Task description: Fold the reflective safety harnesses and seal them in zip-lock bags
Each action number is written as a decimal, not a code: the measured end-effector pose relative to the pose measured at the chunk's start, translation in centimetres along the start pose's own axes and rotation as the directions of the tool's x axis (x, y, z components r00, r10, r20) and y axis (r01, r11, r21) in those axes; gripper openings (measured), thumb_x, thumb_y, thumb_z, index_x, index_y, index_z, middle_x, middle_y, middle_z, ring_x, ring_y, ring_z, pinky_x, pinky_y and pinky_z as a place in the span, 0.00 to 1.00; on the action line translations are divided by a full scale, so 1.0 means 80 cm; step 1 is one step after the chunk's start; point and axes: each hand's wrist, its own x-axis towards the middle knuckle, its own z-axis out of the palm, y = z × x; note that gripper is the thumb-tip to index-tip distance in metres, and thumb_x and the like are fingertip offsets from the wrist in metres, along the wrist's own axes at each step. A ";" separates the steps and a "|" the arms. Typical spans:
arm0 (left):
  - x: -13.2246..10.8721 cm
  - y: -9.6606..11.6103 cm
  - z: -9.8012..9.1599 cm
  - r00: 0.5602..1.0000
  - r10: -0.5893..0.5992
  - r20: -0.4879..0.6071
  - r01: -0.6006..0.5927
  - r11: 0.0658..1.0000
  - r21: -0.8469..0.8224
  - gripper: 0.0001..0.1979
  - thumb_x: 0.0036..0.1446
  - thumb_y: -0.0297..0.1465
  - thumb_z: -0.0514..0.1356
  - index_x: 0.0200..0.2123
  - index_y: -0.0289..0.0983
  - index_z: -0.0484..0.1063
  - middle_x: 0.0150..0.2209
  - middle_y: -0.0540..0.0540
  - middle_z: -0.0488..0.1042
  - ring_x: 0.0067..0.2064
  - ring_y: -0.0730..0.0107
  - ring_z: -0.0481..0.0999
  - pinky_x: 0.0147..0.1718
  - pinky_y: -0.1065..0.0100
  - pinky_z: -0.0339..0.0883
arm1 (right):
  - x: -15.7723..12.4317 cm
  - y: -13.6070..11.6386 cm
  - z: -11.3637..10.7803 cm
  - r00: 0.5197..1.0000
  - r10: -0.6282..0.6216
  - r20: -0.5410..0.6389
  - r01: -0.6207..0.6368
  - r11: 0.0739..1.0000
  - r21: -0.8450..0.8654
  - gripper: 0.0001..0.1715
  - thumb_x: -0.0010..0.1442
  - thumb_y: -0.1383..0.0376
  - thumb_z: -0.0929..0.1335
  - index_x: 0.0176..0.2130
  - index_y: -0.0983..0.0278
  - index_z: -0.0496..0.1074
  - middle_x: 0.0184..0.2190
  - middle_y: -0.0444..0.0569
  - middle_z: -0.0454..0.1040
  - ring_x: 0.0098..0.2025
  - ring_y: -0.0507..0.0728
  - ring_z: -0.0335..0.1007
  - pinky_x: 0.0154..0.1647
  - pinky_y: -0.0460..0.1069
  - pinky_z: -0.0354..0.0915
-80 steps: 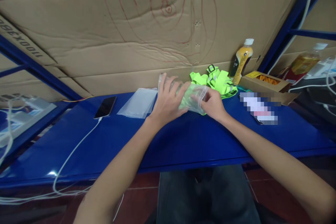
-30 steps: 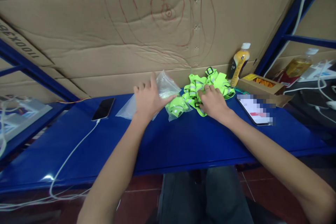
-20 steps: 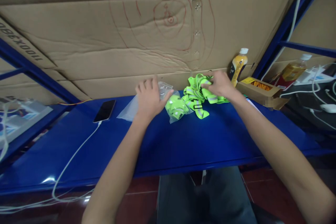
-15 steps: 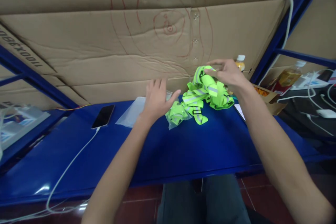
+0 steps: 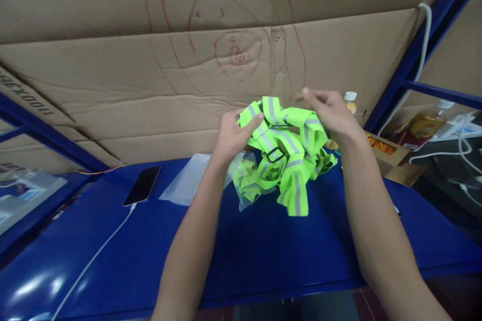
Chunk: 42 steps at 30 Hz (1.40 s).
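Note:
A bundle of neon-yellow reflective straps point(image 5: 289, 150) with grey stripes and a black buckle hangs over the blue tabletop. My left hand point(image 5: 235, 133) is closed on its upper left part, thumb across a strap. My right hand point(image 5: 331, 110) is just right of the bundle, its thumb and fingers stretched out above the straps; the fingertips are slightly blurred. Below my left hand a clear plastic bag point(image 5: 246, 180) with more yellow strap in it lies on the table. A flat, whitish plastic bag point(image 5: 188, 180) lies left of it, partly behind my left forearm.
A black phone point(image 5: 143, 185) with a white cable lies at left on the blue table point(image 5: 263, 256). A cardboard panel point(image 5: 188, 70) rises behind. At right stand a small bottle point(image 5: 350, 102), an open carton point(image 5: 395, 155) with orange items, and a larger bottle point(image 5: 429, 123).
My left hand has moved right and up and taken hold of the straps. The bundle has been lifted and spread leftward. My right hand's fingers have come away from it.

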 end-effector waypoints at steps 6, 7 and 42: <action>-0.001 0.001 0.011 0.970 -0.241 0.005 0.235 0.941 -0.245 0.21 0.50 0.47 0.75 0.27 0.36 0.76 0.24 0.48 0.74 0.23 0.71 0.70 0.21 0.70 0.65 | -0.022 -0.032 0.007 0.943 -0.267 0.197 0.325 0.862 -0.388 0.35 0.61 0.48 0.77 0.62 0.57 0.76 0.58 0.55 0.79 0.61 0.66 0.75 0.61 0.60 0.71; -0.002 0.004 0.014 0.962 -0.271 0.036 0.269 0.919 -0.286 0.20 0.50 0.47 0.75 0.28 0.37 0.76 0.25 0.48 0.75 0.24 0.70 0.71 0.21 0.69 0.66 | -0.025 -0.034 0.015 0.919 -0.248 0.305 0.366 0.825 -0.430 0.38 0.59 0.50 0.78 0.65 0.57 0.74 0.62 0.55 0.77 0.64 0.68 0.73 0.65 0.61 0.69; -0.028 0.069 -0.013 0.875 0.483 0.020 -0.395 0.691 0.605 0.12 0.70 0.42 0.61 0.48 0.41 0.77 0.47 0.41 0.79 0.52 0.53 0.76 0.55 0.51 0.71 | 0.001 -0.006 -0.015 0.952 -0.008 0.307 0.092 0.961 -0.262 0.23 0.63 0.47 0.73 0.30 0.64 0.77 0.23 0.43 0.66 0.26 0.51 0.55 0.29 0.49 0.53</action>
